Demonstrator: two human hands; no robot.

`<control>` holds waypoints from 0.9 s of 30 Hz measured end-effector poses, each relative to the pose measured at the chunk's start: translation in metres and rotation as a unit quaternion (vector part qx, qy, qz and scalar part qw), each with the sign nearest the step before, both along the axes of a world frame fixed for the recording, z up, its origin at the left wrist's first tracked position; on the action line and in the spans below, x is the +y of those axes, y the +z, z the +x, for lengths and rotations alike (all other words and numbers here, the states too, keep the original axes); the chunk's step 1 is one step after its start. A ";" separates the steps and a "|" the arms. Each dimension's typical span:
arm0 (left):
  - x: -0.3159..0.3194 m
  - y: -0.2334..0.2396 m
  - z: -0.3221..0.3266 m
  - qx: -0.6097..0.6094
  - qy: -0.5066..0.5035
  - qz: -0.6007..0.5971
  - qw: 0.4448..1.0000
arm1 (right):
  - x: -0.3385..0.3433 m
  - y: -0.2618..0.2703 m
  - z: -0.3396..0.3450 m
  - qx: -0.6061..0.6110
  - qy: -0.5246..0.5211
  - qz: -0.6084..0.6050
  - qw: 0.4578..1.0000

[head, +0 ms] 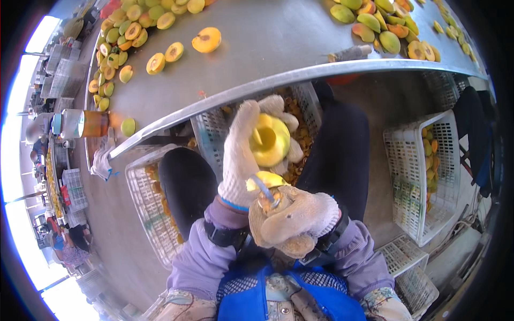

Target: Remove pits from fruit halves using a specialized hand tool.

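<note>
My left hand (241, 156), in a pale knit glove, holds a yellow-green peach half (277, 154) with its cut face and pit hollow turned up. My right hand (295, 226), in a stained glove, is closed around a tool with a curved metal blade (263, 187); its handle is mostly hidden in the fist. A slice of yellow peach (270, 179) lies against the blade, just below the peach half. Beneath my hands, between my knees, is a plastic crate (209, 130) with many brown-orange bits, perhaps pits, in it.
Ahead stands a metal table (261, 48) with a raised rim. Peach halves (132, 30) are heaped at its left, more peaches (385, 28) at its right. A wrapped rod (349, 53), a lidded jar of amber liquid (82, 123) and crates (405, 176) are nearby. People are far left.
</note>
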State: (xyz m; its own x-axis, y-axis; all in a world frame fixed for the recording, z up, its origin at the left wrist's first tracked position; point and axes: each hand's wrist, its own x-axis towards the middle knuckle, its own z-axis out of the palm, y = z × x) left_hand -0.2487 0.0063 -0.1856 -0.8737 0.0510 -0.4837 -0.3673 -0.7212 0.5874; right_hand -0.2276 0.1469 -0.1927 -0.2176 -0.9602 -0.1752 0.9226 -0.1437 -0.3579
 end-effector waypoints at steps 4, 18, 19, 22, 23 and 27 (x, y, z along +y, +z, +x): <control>-0.023 -0.006 -0.003 0.052 -0.041 -0.150 0.986 | 0.001 -0.010 0.013 -0.033 -0.192 0.086 0.977; -0.200 0.043 0.069 0.006 -0.246 -0.647 0.721 | -0.020 -0.003 -0.003 0.121 -0.158 0.266 0.943; -0.217 0.050 0.074 -0.024 -0.324 -0.775 0.542 | -0.023 -0.002 -0.003 0.126 -0.164 0.281 0.937; -0.266 0.031 0.074 -0.023 -0.056 -0.753 0.655 | -0.035 -0.009 -0.002 0.067 -0.121 0.294 0.946; -0.276 0.027 0.060 -0.023 -0.054 -0.752 0.656 | -0.038 -0.011 0.000 0.067 -0.108 0.320 0.939; -0.319 -0.012 0.003 -0.133 -0.063 -0.844 0.516 | -0.041 -0.014 -0.001 0.082 -0.031 0.322 0.943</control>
